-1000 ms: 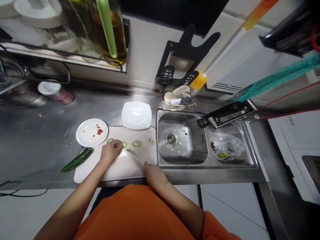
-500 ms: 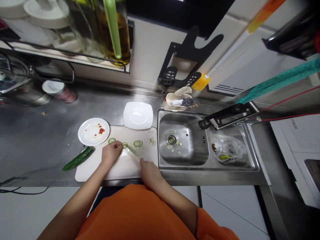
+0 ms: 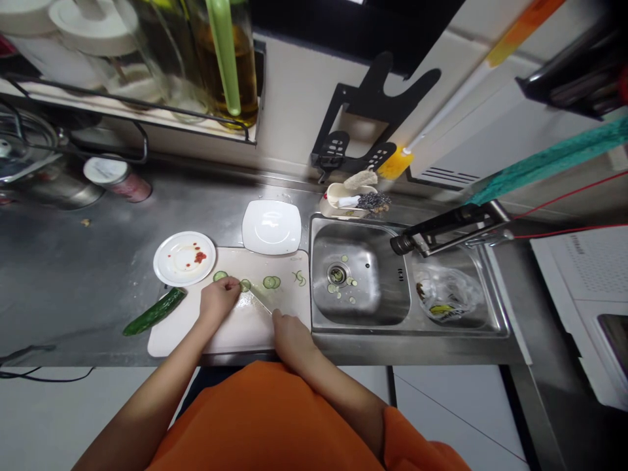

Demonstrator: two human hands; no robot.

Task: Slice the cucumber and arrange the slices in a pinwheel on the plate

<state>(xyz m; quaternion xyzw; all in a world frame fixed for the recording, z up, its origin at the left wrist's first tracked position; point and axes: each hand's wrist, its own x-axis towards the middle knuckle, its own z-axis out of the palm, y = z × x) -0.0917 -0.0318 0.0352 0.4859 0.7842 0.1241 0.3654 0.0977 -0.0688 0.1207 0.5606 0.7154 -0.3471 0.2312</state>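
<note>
On the white cutting board (image 3: 235, 333), the fingertips of my left hand (image 3: 220, 299) are pinched at the edge of a cucumber slice (image 3: 245, 285). My right hand (image 3: 293, 337) is wrapped around the handle of a knife (image 3: 260, 301), whose blade tip meets that same slice. Another slice (image 3: 220, 275) lies just behind my left hand. To the right are overlapping slices (image 3: 271, 282) and some thin curved strips of peel (image 3: 299, 278). A large piece of cucumber (image 3: 154, 313) rests across the board's left edge, its cut end toward the plate.
A white plate with red stains (image 3: 169, 265) stands left, touching the board; a square white plate (image 3: 271, 229) is behind it. At right is a steel sink (image 3: 387, 301) with cucumber scraps around its drain. A plastic bag (image 3: 451, 294) fills the second basin. Bottles stand on a rack (image 3: 147, 114) above.
My right hand has shifted very slightly left with the knife. My left hand and the cucumber pieces look the same.
</note>
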